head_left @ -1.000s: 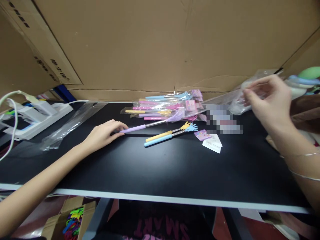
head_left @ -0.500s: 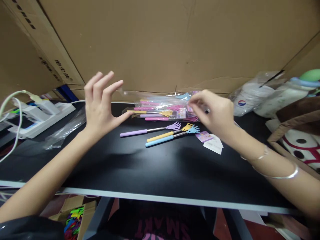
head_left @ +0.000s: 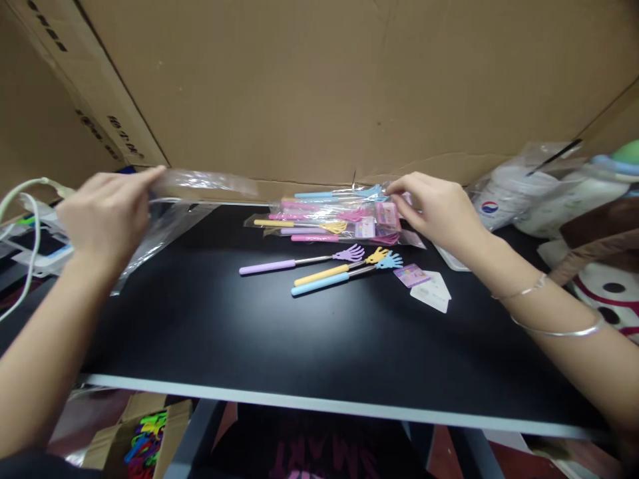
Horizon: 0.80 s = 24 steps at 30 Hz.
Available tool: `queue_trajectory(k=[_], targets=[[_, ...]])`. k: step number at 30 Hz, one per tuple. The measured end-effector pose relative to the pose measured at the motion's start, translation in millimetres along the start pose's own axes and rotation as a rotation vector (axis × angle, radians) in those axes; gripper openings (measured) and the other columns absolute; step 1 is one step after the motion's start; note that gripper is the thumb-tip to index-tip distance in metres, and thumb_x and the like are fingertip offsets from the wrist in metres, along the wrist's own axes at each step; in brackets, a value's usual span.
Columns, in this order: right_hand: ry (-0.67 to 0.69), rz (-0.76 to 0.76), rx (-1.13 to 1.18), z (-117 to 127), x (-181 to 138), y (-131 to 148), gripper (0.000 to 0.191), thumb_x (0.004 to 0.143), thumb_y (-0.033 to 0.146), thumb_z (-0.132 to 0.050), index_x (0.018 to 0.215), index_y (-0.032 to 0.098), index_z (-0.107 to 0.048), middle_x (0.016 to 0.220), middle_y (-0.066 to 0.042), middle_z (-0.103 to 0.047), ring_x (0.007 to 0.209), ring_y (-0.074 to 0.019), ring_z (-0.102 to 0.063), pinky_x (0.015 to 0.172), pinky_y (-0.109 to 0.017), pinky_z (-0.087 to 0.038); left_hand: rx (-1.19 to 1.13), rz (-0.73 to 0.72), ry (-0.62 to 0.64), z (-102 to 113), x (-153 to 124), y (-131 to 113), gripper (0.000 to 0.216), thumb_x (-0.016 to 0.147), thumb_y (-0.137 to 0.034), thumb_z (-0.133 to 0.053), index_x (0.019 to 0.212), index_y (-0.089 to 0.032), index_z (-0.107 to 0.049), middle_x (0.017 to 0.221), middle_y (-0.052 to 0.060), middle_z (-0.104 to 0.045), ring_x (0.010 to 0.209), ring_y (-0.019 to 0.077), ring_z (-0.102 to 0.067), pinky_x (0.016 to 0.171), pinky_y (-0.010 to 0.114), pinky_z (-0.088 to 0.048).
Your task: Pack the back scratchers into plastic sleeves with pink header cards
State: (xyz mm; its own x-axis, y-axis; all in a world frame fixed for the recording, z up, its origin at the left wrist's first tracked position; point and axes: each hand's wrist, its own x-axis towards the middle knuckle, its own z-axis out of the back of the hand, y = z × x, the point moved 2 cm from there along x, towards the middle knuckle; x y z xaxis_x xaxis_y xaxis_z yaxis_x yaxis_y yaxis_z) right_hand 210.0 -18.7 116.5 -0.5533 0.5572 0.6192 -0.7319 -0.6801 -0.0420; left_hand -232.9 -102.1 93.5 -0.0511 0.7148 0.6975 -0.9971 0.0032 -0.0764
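My left hand (head_left: 107,213), blurred, is closed on one end of a clear plastic bag (head_left: 210,181) that stretches rightward in the air. At the right end of a pile of bagged back scratchers (head_left: 319,216), my right hand (head_left: 434,206) pinches thumb and finger together on the wrapping of a packaged back scratcher (head_left: 374,192) with a blue hand-shaped head. In front of the pile lie three unwrapped back scratchers: a purple one (head_left: 267,267), a yellow one (head_left: 322,274) and a blue one (head_left: 319,285). Beside their heads are a purple card (head_left: 412,275) and white cards (head_left: 432,293).
More clear plastic (head_left: 150,243) lies at the left, by a white power strip (head_left: 37,259) with cables. A bagged Pepsi cup (head_left: 499,199) and a bottle (head_left: 559,199) stand at the right. Cardboard (head_left: 299,86) walls the back. Below the table (head_left: 299,346), a box (head_left: 107,446) holds colourful items.
My left hand has moved left and down, going from spread fingers to closed, with the clear bag trailing from it. My right hand stays by the pile's right end.
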Motion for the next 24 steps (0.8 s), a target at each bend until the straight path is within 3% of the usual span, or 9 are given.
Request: queue_trajectory(k=[2,4,7,9,10,13,16,19,24], targets=[[0.027,-0.046,-0.078,-7,-3,-20,0.022,0.091,0.026,-0.048,0.1,0.021,-0.067,0.095,-0.01,-0.07,0.083,-0.0255,-0.064,0.07,-0.037,-0.046,0.015,0.028,-0.014,-5,6,21,0.048,0.098,-0.047,-0.027,0.142,-0.043,-0.045,0.144,-0.014,-0.052,0.134,0.0322,-0.047,0.099,0.055,-0.042],[0.092,-0.074,-0.167,-16,-4,-34,0.025,0.091,0.025,-0.046,0.102,0.019,-0.067,0.096,-0.012,-0.071,0.086,-0.0272,-0.064,0.071,-0.037,-0.046,0.08,0.029,0.055,-19,7,34,0.052,0.097,-0.047,-0.024,0.142,-0.037,-0.048,0.137,-0.006,-0.06,0.131,0.0345,-0.05,0.095,0.054,-0.044],[0.198,-0.11,-0.264,-28,2,-49,0.031,0.091,0.024,-0.042,0.109,0.015,-0.066,0.101,-0.015,-0.07,0.094,-0.0301,-0.063,0.075,-0.039,-0.047,0.319,0.075,0.427,-48,4,48,0.063,0.097,-0.048,-0.018,0.138,-0.017,-0.054,0.12,0.015,-0.069,0.116,0.0407,-0.061,0.083,0.052,-0.049],[0.236,-0.133,-0.267,-34,8,-57,0.035,0.091,0.026,-0.042,0.114,0.014,-0.064,0.104,-0.017,-0.07,0.098,-0.0318,-0.062,0.078,-0.041,-0.047,0.35,0.046,0.684,-63,1,51,0.069,0.096,-0.053,-0.021,0.137,-0.009,-0.055,0.124,0.021,-0.066,0.113,0.0425,-0.062,0.083,0.052,-0.05],[0.252,-0.127,-0.238,-37,10,-60,0.036,0.092,0.029,-0.042,0.117,0.014,-0.063,0.107,-0.017,-0.07,0.1,-0.032,-0.062,0.08,-0.042,-0.047,0.333,0.003,0.738,-68,0,50,0.072,0.096,-0.056,-0.022,0.136,-0.007,-0.055,0.128,0.023,-0.063,0.115,0.0431,-0.061,0.086,0.052,-0.049],[0.341,-0.008,-0.11,-48,11,-61,0.04,0.09,0.042,-0.05,0.12,0.018,-0.063,0.115,-0.014,-0.068,0.107,-0.0319,-0.059,0.086,-0.043,-0.047,0.257,-0.181,0.636,-70,1,35,0.083,0.094,-0.065,-0.015,0.131,-0.005,-0.058,0.132,0.022,-0.06,0.124,0.0431,-0.054,0.093,0.052,-0.047],[0.389,0.084,-0.112,-57,6,-57,0.043,0.083,0.046,-0.06,0.117,0.02,-0.065,0.117,-0.012,-0.068,0.11,-0.0323,-0.058,0.086,-0.042,-0.047,0.156,-0.341,0.489,-66,7,3,0.073,0.094,-0.067,-0.019,0.126,-0.018,-0.063,0.123,0.012,-0.066,0.119,0.0362,-0.058,0.092,0.047,-0.048],[0.346,0.068,-0.141,-56,2,-54,0.028,0.088,0.038,-0.057,0.111,0.025,-0.068,0.107,-0.007,-0.072,0.101,-0.0278,-0.063,0.078,-0.037,-0.047,0.077,-0.425,0.408,-61,16,-44,0.049,0.098,-0.052,-0.03,0.12,-0.027,-0.066,0.114,0.007,-0.07,0.113,0.0277,-0.061,0.088,0.038,-0.049],[0.119,0.013,-0.101,-34,6,-32,0.025,0.095,0.034,-0.047,0.097,0.025,-0.07,0.096,-0.006,-0.074,0.088,-0.0238,-0.067,0.069,-0.034,-0.046,-0.131,-0.513,0.268,-58,38,-137,0.036,0.096,-0.042,-0.048,0.121,-0.024,-0.064,0.117,0.008,-0.069,0.117,0.0259,-0.057,0.087,0.034,-0.049]])
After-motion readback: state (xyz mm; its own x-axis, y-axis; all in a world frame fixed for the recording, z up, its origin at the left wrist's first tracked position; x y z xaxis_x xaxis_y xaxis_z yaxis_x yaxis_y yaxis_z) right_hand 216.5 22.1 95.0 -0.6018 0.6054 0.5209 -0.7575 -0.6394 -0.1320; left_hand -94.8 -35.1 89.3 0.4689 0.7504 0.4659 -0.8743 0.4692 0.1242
